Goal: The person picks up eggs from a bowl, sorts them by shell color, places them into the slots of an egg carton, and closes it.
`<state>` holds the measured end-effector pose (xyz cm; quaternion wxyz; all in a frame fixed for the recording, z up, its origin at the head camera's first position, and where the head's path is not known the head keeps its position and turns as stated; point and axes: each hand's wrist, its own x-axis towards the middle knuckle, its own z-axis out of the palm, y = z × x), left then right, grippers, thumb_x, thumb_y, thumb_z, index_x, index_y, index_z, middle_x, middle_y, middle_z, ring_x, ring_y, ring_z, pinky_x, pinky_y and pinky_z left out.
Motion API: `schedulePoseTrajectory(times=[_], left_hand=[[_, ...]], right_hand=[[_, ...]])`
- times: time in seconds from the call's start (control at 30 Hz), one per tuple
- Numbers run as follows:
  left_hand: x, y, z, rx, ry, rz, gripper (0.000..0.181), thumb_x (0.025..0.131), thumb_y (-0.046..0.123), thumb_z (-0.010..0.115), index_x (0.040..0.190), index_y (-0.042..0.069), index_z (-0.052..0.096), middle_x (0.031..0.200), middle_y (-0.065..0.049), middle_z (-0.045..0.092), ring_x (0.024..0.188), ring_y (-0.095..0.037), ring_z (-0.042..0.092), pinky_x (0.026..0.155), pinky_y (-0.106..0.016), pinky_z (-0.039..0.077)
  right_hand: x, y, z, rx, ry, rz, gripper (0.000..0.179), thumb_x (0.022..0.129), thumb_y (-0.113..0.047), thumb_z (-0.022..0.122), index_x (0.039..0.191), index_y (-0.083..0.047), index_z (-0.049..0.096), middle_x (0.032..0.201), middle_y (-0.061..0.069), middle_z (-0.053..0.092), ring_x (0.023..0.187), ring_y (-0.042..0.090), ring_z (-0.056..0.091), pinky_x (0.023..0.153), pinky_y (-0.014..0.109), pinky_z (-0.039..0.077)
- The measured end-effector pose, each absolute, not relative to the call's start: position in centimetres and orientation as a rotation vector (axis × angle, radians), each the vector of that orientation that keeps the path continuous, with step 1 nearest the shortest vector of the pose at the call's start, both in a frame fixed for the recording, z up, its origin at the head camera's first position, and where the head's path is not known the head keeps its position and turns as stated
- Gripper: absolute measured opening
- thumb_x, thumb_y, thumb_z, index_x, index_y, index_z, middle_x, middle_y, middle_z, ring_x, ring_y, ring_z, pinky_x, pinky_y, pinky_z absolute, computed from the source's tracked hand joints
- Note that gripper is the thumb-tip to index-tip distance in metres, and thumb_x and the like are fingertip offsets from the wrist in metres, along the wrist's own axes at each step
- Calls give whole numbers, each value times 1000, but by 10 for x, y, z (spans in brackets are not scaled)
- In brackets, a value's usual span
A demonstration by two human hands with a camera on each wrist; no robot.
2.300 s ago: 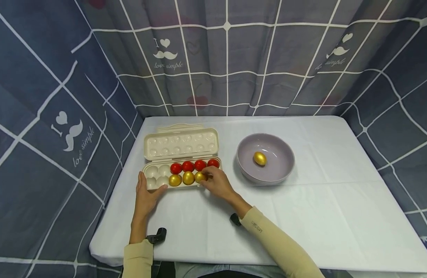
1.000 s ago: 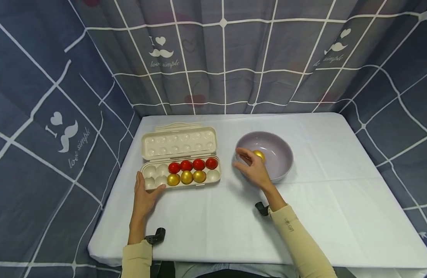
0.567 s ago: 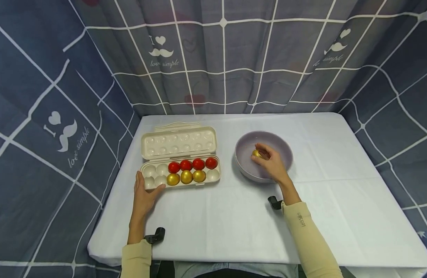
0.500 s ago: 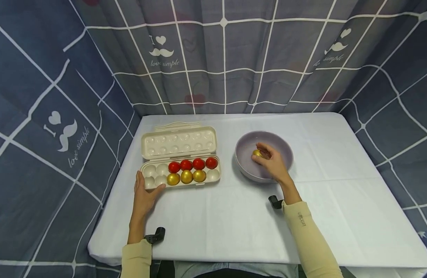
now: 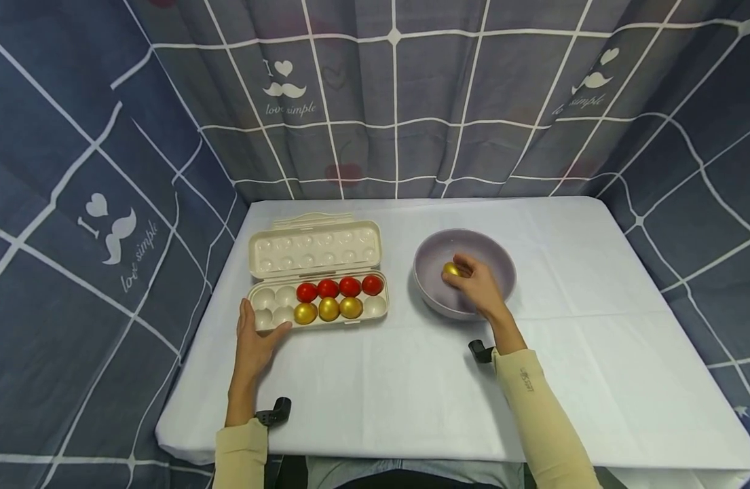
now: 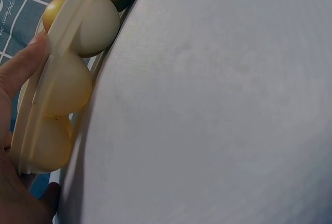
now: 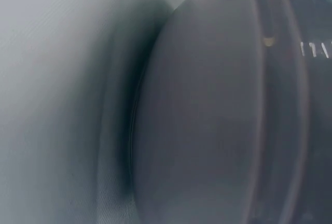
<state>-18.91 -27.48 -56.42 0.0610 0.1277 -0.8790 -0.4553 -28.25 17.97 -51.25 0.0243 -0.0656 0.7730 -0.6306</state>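
Observation:
In the head view, a cream egg carton [image 5: 375,308] lies open at the left of the table, lid folded back. Red eggs [image 5: 349,286] fill part of its back row, and three golden eggs [image 5: 328,309] sit in the front row. My left hand [image 5: 254,350] grips the carton's left end; in the left wrist view the thumb [image 6: 26,63] presses its rim. Inside the mauve bowl [image 5: 432,292], my right hand [image 5: 480,288] pinches another golden egg [image 5: 451,269] between thumb and fingers. The right wrist view shows mostly the bowl's outer wall [image 7: 202,105], not the fingers.
A white cloth covers the table [image 5: 594,380]. Grey checked curtains [image 5: 362,102] enclose the back and both sides. The carton's front row has a vacant cup [image 5: 375,307] at its right end, and several more are vacant at the left.
My right hand has moved from the golden egg in the carton rightward into the bowl, where it has taken hold of the golden egg there. The left hand has stayed on the carton.

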Motion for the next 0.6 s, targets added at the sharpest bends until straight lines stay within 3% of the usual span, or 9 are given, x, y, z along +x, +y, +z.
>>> schedulePoseTrajectory(times=[0.27, 0.6], left_hand=[[-188, -275, -564, 348, -2646, -1372, 117, 84, 36, 80, 156, 0, -5, 163, -18, -9, 149, -34, -8, 118, -49, 1], [-188, -275, -565, 343, -2639, -1376, 117, 83, 36, 80, 156, 0, -4, 163, -18, -8, 149, -32, -8, 118, -48, 1]], right_hand=[[-285, 178, -511, -137, 2429, -1845, 60, 91, -3, 67, 141, 16, 39, 140, 33, 46, 132, 43, 44, 110, 45, 36], [-283, 173, -514, -300, 2530, -1580, 49, 92, -7, 68, 133, 14, 52, 132, 28, 56, 121, 41, 54, 104, 49, 41]])
